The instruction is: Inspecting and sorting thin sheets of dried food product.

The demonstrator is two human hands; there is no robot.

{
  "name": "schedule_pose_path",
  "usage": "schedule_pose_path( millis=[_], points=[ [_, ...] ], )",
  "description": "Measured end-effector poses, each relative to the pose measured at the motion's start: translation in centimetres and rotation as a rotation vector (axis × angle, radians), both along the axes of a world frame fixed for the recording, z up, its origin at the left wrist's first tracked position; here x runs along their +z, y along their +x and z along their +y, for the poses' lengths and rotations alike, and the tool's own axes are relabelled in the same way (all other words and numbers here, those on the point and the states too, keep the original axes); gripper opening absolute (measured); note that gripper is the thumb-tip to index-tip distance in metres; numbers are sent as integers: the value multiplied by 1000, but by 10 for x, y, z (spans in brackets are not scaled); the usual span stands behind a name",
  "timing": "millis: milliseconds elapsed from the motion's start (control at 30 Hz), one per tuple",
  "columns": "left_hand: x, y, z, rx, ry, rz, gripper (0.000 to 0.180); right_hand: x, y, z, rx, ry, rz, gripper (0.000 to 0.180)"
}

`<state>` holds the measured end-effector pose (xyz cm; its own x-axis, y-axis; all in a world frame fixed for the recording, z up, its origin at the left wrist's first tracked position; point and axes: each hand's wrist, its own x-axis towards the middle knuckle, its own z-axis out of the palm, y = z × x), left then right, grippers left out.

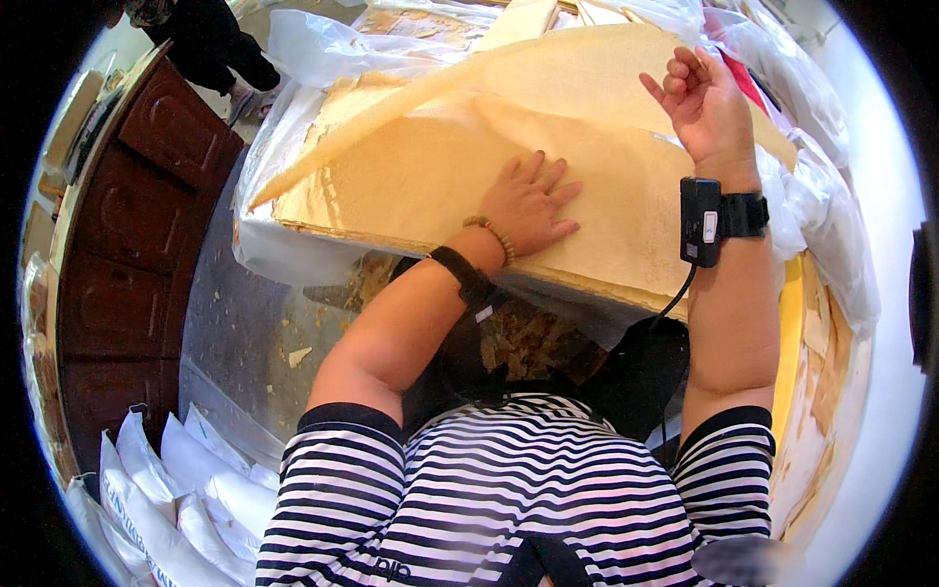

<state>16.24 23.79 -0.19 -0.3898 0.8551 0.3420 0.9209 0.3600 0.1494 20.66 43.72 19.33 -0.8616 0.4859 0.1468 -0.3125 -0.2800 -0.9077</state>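
Thin tan sheets (587, 147), wide, dry and paper-like, stacked on a work surface lined with clear plastic film (293, 108); the top sheet is lifted and curls up along its far edge, the one beneath lies flat.

Far left: dark brown wooden cabinet (127, 254) with panelled fronts. Lower left: white filled sacks (176, 489) on the grey floor (235, 323), which is strewn with tan flakes. Upper left: a second person in dark clothing (210, 44), partly in view.

Centre: left hand (533, 205), open, palm down with fingers spread, pressed flat on the lower sheet near its front edge; beaded bracelet (494, 237) and black strap at the wrist.

Right of centre: right hand (704, 103), raised at the lifted sheet's right edge, fingers loosely curled; whether it pinches the sheet cannot be told. Black wrist device (701, 222) with cable, strapped to the right forearm.

Right: more crumpled plastic film, a yellow rim (790, 333).

Foreground: black-and-white striped shirt (528, 479).
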Motion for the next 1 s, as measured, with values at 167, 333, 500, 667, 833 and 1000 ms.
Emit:
schedule_pose_path(
  millis=[167, 333, 500, 667, 833, 1000],
  points=[
    [5, 0, 3, -27, 21, -10, 59, 22, -2, 18, 68, 81, 45, 24],
    [2, -10, 10, -33, -25, -50, 58, 59, -8, 21, 181, 184, 129, 23],
    [45, -17, -12, -36, -72, -54, 58, 114, 16, 29, 333, 222, 362, 24],
    [-8, -15, -73, 558, 604, -371, 57, 40, 84, -7, -183, 111, 65, 20],
    [-71, -9, -105, 162, 1388, -1796, 57, -92, 166, -13, -261, 77, -186, 32],
    [-83, -36, -150, -12, 1713, -1792, 56, -174, 176, -34, -228, -45, -507, 30]
  ],
)
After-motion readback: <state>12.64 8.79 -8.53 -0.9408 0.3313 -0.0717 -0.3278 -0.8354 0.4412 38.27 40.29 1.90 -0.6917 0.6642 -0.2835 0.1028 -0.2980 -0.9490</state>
